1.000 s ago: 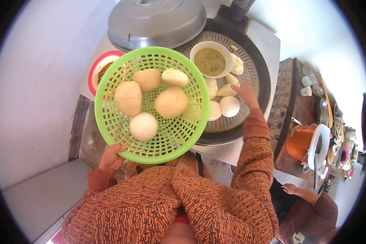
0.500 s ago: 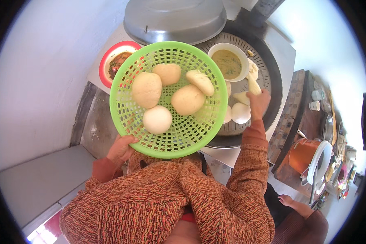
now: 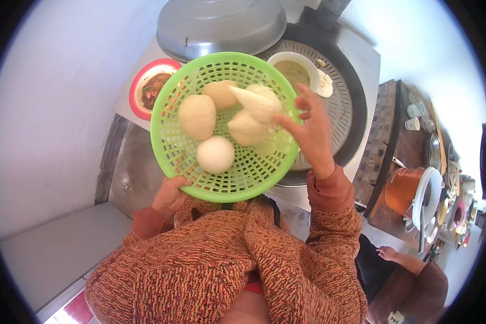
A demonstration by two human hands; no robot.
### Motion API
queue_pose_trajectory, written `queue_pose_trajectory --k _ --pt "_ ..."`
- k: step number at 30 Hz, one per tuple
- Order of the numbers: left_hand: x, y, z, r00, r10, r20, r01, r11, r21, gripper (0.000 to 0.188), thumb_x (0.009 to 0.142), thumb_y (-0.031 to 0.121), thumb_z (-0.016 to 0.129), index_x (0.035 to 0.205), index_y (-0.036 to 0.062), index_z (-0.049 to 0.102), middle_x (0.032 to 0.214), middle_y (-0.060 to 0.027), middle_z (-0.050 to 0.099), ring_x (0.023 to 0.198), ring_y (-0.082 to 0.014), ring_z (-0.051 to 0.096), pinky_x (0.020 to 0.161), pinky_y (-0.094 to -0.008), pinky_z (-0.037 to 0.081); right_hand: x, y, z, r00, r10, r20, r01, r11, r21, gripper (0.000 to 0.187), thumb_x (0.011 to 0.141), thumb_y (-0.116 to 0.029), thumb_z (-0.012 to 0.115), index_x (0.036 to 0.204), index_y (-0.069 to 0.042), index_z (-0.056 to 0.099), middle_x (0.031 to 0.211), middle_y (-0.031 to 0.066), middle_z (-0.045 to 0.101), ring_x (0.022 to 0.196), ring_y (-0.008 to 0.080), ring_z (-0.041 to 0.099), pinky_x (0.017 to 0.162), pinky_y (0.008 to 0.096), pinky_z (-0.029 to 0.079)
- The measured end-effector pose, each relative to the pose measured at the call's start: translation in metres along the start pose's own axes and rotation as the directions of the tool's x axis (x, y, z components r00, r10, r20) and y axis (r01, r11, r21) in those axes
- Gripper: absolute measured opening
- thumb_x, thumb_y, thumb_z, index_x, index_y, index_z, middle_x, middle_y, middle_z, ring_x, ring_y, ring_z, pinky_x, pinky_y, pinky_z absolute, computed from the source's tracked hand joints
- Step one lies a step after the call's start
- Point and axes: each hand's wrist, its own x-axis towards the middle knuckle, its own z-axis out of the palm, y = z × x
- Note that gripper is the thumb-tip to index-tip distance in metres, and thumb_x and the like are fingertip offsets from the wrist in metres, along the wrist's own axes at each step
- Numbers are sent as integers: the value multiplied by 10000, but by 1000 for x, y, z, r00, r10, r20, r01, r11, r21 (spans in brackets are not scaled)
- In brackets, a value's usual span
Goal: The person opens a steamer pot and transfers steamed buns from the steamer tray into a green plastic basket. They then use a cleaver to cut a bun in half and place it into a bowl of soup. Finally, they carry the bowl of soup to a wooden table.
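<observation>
My left hand [image 3: 171, 195] grips the near-left rim of a light green plastic basket [image 3: 186, 181], holding it tilted in front of me. Several pale steamed buns lie in it, among them a round white one [image 3: 215, 154] and a larger cream one [image 3: 197, 117]. Over the basket's right rim is my right hand [image 3: 310, 127], its fingers spread. A pointed, pale piece of bun [image 3: 256, 103], blurred by motion, is just off its fingertips, above the other buns. Behind the basket, a white bowl of greenish soup [image 3: 294, 70] stands on the slotted steamer rack [image 3: 337, 121].
A wide dark pan [image 3: 356, 81] surrounds the rack, with a pale bun piece [image 3: 325, 83] beside the bowl. The large grey lid [image 3: 221, 29] is at the back; a red-rimmed dish of food [image 3: 140, 102] stands left. On the right are an orange bucket [image 3: 402, 191] and a person's arm [image 3: 407, 262].
My right hand has moved left from the rack to the basket, and the pale piece has left its fingers. The white buns on the rack no longer show.
</observation>
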Motion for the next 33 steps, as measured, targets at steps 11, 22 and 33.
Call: queue_pose_trajectory --k 11,22,33 --pt "-6 -10 4 987 138 -84 -142 989 -48 683 727 -134 433 1373 -23 241 1318 -204 419 1199 -335 463 994 -474 426 -7 194 -52 997 -10 -73 -26 878 -478 214 905 -154 542 1044 -5 606 1008 45 587 907 168 554 735 314 455" --pt "-4 18 17 998 -44 41 37 985 166 737 740 -100 504 1407 4 206 1335 -200 418 1203 -313 467 984 -439 435 -72 99 -15 692 258 675 -699 471 537 682 828 -389 650 1320 11 397 1207 118 535 1089 199 518 932 332 425" --pt "21 42 98 833 -402 380 192 854 483 744 722 -92 509 1402 -3 223 1353 -186 415 1219 -288 461 991 -406 430 -215 30 -84 701 634 327 -607 290 740 507 805 -40 600 1276 40 429 1209 145 550 1092 232 543 936 354 434"
